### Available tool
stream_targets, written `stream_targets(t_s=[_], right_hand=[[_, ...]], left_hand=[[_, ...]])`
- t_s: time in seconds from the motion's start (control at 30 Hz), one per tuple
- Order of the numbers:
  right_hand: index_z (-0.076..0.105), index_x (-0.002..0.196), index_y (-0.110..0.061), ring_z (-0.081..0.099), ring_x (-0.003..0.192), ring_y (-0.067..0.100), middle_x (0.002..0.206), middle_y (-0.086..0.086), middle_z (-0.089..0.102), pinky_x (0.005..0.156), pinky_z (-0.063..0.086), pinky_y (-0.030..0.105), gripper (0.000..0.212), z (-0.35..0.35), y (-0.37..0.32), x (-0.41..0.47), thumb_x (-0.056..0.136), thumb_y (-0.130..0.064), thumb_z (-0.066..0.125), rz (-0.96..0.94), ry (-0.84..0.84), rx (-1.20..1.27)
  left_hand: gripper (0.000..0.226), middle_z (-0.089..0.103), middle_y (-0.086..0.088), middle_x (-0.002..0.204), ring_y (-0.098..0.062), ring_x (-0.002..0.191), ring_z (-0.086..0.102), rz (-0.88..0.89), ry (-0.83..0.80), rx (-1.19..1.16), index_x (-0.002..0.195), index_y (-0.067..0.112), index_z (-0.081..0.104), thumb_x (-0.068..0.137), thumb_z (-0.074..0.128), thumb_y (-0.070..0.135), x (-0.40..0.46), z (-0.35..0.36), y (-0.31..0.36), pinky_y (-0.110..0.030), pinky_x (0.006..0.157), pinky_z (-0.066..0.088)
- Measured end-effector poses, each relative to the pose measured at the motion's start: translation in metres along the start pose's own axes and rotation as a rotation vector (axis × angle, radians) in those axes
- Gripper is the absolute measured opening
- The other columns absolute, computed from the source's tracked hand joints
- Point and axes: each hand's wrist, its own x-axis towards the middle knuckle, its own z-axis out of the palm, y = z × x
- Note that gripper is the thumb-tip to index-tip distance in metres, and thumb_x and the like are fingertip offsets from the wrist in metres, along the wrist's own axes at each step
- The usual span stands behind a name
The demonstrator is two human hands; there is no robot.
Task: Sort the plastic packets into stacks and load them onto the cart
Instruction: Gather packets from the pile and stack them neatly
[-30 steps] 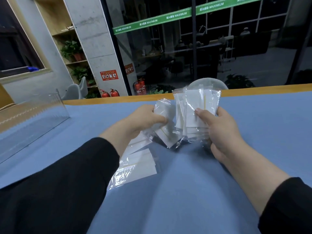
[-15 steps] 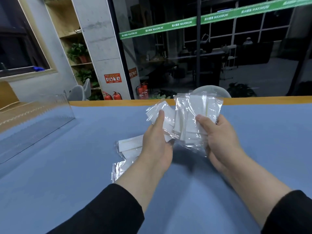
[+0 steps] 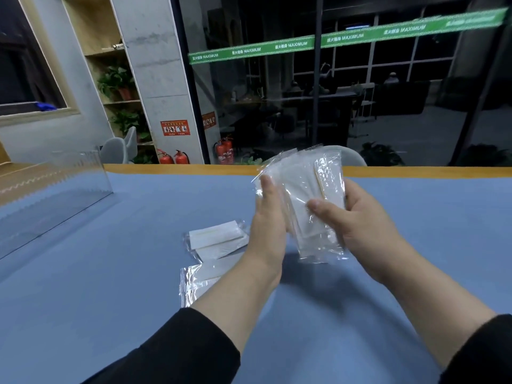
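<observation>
Plastic packets (image 3: 310, 200), clear wrappers with white contents, are gathered into an upright fan held above the blue table cover (image 3: 110, 273) by both hands. The right hand (image 3: 360, 225) grips the bundle from the right side, thumb pressed across the front of the wrappers and the other fingers curled behind them. The left hand (image 3: 270, 225) stands on edge against the left side of the bundle, palm turned toward the packets, fingers straight and pointing up, pressing the stack's edge rather than wrapping round it. Both forearms reach forward from black sleeves (image 3: 177, 347), the wrists raised off the table. In the frontmost wrapper a thin pale stick shows beside the white pad.

On the cover, just left of the left wrist, lie more loose packets (image 3: 216, 238): two overlapping near the hand and another clear wrapper nearer the camera, partly hidden under the left forearm. A transparent acrylic panel (image 3: 55, 189) stands at the table's left side. Beyond the table's wooden edge, red fire extinguishers (image 3: 173, 157) stand against the wall.
</observation>
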Motion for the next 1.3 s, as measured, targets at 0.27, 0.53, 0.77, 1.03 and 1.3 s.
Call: stream_targets(t_s=[0.27, 0.53, 0.77, 1.03, 1.3], right_hand=[[0.050, 0.113, -0.061, 0.058, 0.082, -0.003, 0.092, -0.031, 0.062, 0.063, 0.046, 0.016, 0.037, -0.044, -0.072, -0.048, 0.086, -0.046, 0.070, -0.032, -0.265, -1.146], [0.055, 0.125, -0.049, 0.052, 0.099, -0.004, 0.113, -0.026, 0.054, 0.083, 0.044, 0.018, 0.058, -0.065, -0.002, -0.070, 0.073, -0.064, 0.076, -0.072, -0.138, -1.096], [0.050, 0.118, -0.050, 0.058, 0.082, -0.006, 0.108, -0.024, 0.055, 0.065, 0.049, 0.012, 0.059, -0.080, 0.009, -0.075, 0.075, -0.035, 0.087, 0.074, -0.135, -0.668], [0.060, 0.104, -0.045, 0.057, 0.075, 0.004, 0.090, -0.021, 0.063, 0.063, 0.043, 0.013, 0.039, -0.079, 0.009, -0.073, 0.082, -0.021, 0.081, -0.003, -0.084, -0.679], [0.065, 0.100, -0.041, 0.060, 0.069, 0.009, 0.085, -0.010, 0.068, 0.064, 0.049, 0.022, 0.033, -0.033, -0.030, -0.053, 0.081, -0.020, 0.082, -0.113, -0.176, -0.564]], left_hand=[[0.093, 0.073, 0.005, 0.083, -0.018, 0.081, 0.064, -0.054, 0.030, 0.076, 0.094, 0.019, 0.077, 0.079, 0.024, 0.095, -0.042, 0.007, 0.004, -0.037, 0.082, 0.048], [0.062, 0.074, 0.009, 0.086, -0.006, 0.080, 0.064, 0.024, 0.056, 0.234, 0.089, 0.018, 0.075, 0.091, 0.048, 0.074, -0.059, 0.024, -0.014, -0.031, 0.082, 0.052], [0.025, 0.064, 0.021, 0.073, 0.008, 0.063, 0.052, 0.085, 0.029, 0.301, 0.087, 0.020, 0.069, 0.103, 0.055, 0.034, -0.048, 0.024, -0.035, -0.010, 0.058, 0.040], [0.030, 0.065, 0.006, 0.104, -0.012, 0.091, 0.060, 0.035, -0.161, 0.322, 0.102, 0.040, 0.061, 0.086, 0.057, 0.065, -0.059, 0.027, -0.028, -0.029, 0.077, 0.045], [0.047, 0.068, 0.004, 0.093, -0.010, 0.082, 0.063, 0.249, -0.397, 0.491, 0.117, 0.037, 0.060, 0.084, 0.083, 0.015, -0.049, -0.043, 0.026, -0.029, 0.081, 0.052]])
